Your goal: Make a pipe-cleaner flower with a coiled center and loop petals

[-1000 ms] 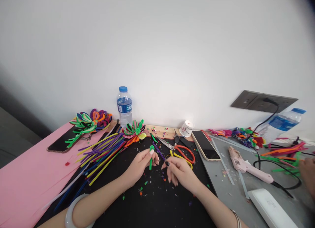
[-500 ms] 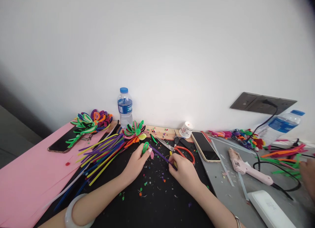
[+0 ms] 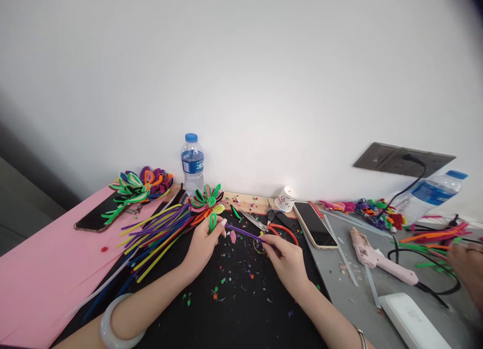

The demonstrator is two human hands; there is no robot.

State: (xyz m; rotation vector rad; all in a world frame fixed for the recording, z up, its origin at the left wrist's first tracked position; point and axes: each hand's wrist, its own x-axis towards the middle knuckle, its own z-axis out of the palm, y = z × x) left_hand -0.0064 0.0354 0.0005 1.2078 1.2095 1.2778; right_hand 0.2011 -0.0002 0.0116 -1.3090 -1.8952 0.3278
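Observation:
Between my hands a purple pipe cleaner is stretched almost level above the black mat. My left hand is closed on its left end, and a green pipe cleaner loop sticks up from the same fingers. My right hand pinches the purple one's right end. Just beyond the right fingers lie scissors with orange handles. A small pink piece lies under the purple strand. A pipe cleaner flower sits beyond my left hand.
Loose pipe cleaners fan out at left, near a water bottle. A paper cup and a phone stand right of centre. Further right are a glue gun, its cord, a white box and another person's hand.
My right hand has shifted slightly right and the purple pipe cleaner is now straighter and more level. My left hand has moved a little left and up. The other person's hand has come further in.

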